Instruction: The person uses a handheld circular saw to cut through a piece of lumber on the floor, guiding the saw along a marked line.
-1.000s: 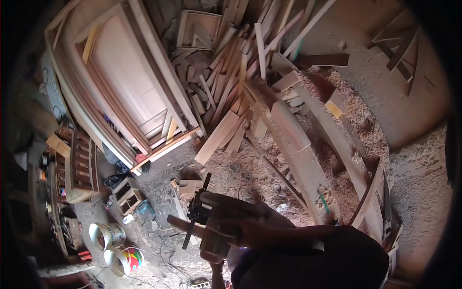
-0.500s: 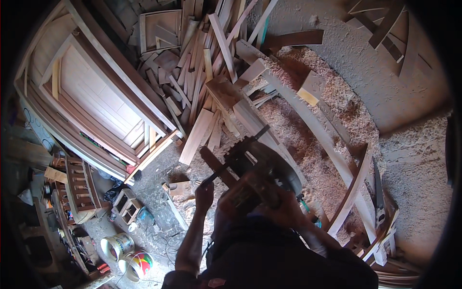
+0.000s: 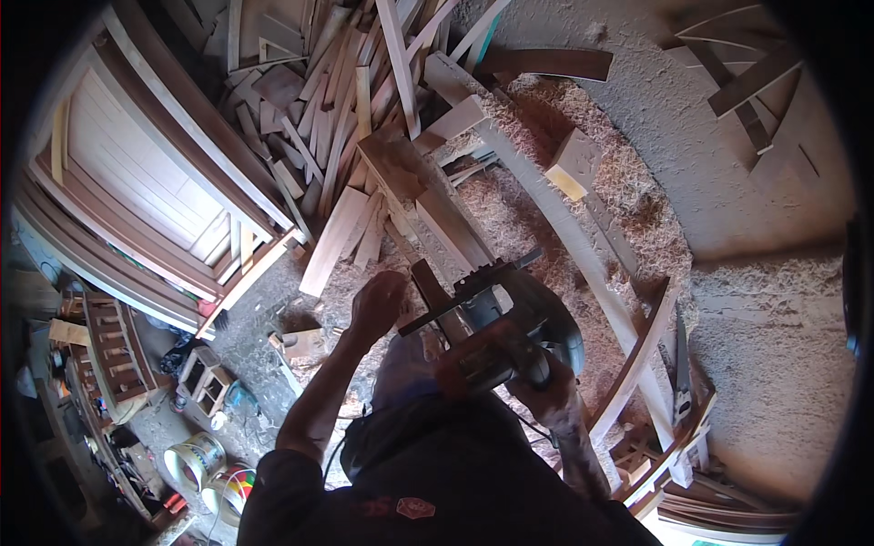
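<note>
While your right hand point(image 3: 549, 386) grips the power tool point(image 3: 539, 320), your left hand point(image 3: 377, 305) extends forward near it. Left closure: can't tell.

Left grip point(image 3: 378, 304) ahead, right grip point(image 3: 550, 388) curled

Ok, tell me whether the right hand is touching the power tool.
Touching. The head view shows the right hand gripping the near end of the power tool.

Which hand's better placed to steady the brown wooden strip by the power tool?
Left, probably: the left hand is close beside the brown wooden strip and seems free, while the right hand grips the power tool.
</note>
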Tool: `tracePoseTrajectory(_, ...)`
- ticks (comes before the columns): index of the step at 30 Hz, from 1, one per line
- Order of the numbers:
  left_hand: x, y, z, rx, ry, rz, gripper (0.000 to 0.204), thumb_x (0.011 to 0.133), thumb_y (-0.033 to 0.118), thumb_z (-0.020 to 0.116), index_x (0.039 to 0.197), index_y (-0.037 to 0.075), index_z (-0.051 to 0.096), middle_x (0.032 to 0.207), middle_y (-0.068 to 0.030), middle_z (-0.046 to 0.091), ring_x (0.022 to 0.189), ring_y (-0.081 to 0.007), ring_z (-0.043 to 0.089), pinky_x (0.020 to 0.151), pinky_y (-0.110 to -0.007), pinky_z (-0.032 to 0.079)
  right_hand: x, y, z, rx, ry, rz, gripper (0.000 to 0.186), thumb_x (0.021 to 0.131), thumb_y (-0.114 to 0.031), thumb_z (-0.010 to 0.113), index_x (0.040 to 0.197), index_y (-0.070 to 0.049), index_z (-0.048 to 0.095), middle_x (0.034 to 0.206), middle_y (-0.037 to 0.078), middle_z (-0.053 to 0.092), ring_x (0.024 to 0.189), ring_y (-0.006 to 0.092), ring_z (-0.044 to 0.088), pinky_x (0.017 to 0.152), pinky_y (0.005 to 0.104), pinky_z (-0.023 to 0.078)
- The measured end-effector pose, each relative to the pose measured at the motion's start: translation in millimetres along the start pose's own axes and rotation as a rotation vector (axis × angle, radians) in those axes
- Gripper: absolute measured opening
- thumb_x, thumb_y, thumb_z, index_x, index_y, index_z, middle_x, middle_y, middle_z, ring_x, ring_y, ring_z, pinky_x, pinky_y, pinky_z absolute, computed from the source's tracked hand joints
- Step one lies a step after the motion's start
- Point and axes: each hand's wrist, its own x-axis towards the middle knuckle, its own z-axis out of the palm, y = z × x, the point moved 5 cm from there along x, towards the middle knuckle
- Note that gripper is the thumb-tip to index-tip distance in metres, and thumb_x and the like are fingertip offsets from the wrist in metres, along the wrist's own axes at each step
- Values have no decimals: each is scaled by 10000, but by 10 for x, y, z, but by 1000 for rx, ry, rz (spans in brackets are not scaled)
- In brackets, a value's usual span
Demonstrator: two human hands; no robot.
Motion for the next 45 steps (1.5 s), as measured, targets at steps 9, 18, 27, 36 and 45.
tracePoseTrajectory(9, 98, 658, 633, 241, -232, 186, 267, 864, 349, 734, 868, 91, 665, 887, -118, 686, 866, -336, 677, 739, -497, 548, 152, 189, 63, -54, 68, -42, 395, 824, -122, 753, 1190, -3, 666, 870, 131, 724, 780, 163, 692, 670, 363, 546)
tracePoseTrajectory(18, 338, 792, 1067, 450, -466, 39, 445, 974, 453, 539, 920, 57, 733, 900, -146, 751, 850, -297, 753, 694, -454, 600, 189, 308, -12, -34, 23, -79, 385, 829, -142, 759, 1183, -20, 669, 793, 100, 706, 690, 126, 661, 616, 342, 529)
tracePoseTrajectory(27, 329, 887, 1118, 596, -613, 90, 449, 1029, 391, 446, 898, 87, 749, 860, -130, 753, 825, -305, 758, 653, -448, 597, 186, 409, -68, -132, -53, -46, 594, 823, -206, 785, 1357, -26, 598, 915, 179, 749, 845, 279, 755, 744, 408, 586)
tracePoseTrajectory(36, 205, 358, 1332, 491, -382, -43, 198, 936, 205, 598, 904, 31, 688, 894, -201, 738, 848, -388, 739, 716, -512, 599, 172, 312, 53, -70, -48, -25, 644, 808, -200, 771, 1397, -40, 567, 1006, 241, 735, 983, 387, 730, 831, 456, 574)
tracePoseTrajectory(45, 192, 1041, 927, 389, -216, 31, 325, 914, 388, 650, 870, 66, 666, 830, -176, 719, 813, -372, 728, 684, -485, 575, 153, 385, -72, -62, -42, 37, 560, 807, -208, 784, 1305, -28, 606, 1021, 232, 725, 971, 357, 720, 823, 450, 556)
